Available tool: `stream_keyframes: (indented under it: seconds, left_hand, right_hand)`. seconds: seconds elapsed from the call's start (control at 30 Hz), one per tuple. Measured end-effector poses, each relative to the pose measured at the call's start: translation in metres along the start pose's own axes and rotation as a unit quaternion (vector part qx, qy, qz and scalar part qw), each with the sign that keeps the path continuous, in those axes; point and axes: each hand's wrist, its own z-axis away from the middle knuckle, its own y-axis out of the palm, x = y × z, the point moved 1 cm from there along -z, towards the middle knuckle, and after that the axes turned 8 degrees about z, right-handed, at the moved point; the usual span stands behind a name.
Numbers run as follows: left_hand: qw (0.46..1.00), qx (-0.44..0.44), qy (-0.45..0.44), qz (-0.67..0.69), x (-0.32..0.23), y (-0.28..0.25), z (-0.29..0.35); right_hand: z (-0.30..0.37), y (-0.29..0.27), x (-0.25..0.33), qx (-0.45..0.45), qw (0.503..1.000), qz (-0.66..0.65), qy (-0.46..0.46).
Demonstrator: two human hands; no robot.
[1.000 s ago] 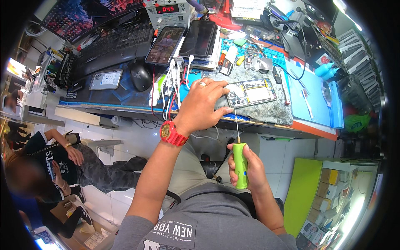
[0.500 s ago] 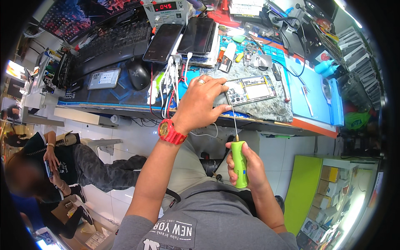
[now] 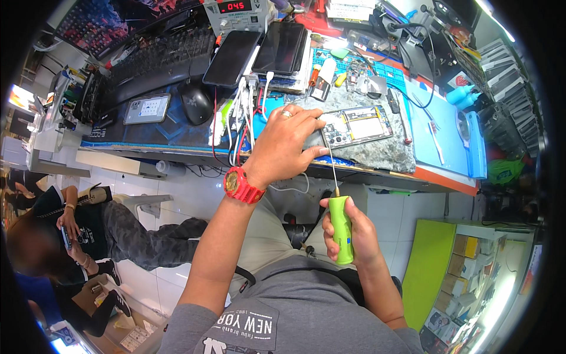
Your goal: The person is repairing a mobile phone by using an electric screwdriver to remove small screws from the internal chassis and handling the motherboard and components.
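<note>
- 2 hands in use: left hand (image 3: 287, 144) at frame centre rests on the near edge of the grey work mat (image 3: 377, 154), fingers curled and pressed down just beside the opened phone (image 3: 356, 125); ring on 1 finger, red watch (image 3: 240, 184) on the wrist.
- right hand (image 3: 352, 231) lower centre-right, fingers wrapped tight round the green screwdriver (image 3: 340, 227); thin shaft points up toward the phone's lower left corner, tip looks at or just short of it, cannot tell if seated.
- Progress, judged: back cover is already off, board and battery area exposed; phone lies flat on the mat, upper centre-right. Screws and inner parts seem still in place, so most disassembly is left.
- Around: 2 dark phones (image 3: 259, 53) upper centre, mouse (image 3: 196, 101), keyboard (image 3: 153, 59), small tablet (image 3: 146, 109) upper left, blue mat (image 3: 439, 133) right.
- In the way: bundle of white cables (image 3: 239, 115) hangs just left of the left hand; another person sits lower left, well apart.
</note>
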Motion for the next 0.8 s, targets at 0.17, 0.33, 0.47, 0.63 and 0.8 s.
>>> stream_keyframes:
  seconds: [0.17, 0.33, 0.47, 0.63, 0.8]
  left_hand:
    - [1.000, 0.003, -0.003, 0.000, -0.0013, -0.0002, -0.0001]
    - [1.000, 0.007, -0.006, -0.004, -0.0017, -0.0011, 0.0000]
    - [1.000, 0.006, -0.005, -0.002, -0.0018, -0.0010, -0.0002]
    - [1.000, 0.003, -0.005, -0.001, -0.0026, -0.0009, -0.0003]
    - [1.000, 0.004, -0.001, -0.007, -0.0027, -0.0001, -0.0006]
  right_hand:
    - [-0.0007, -0.0011, -0.0003, 0.001, 1.000, -0.004, -0.004]
    - [0.0003, -0.0045, -0.0004, 0.022, 1.000, -0.021, -0.003]
    - [0.0003, -0.0059, -0.0004, 0.033, 0.999, -0.036, -0.003]
    - [-0.0010, -0.0025, 0.0007, 0.021, 1.000, -0.016, 0.003]
    - [-0.0007, -0.0035, 0.0027, 0.013, 1.000, 0.001, 0.005]
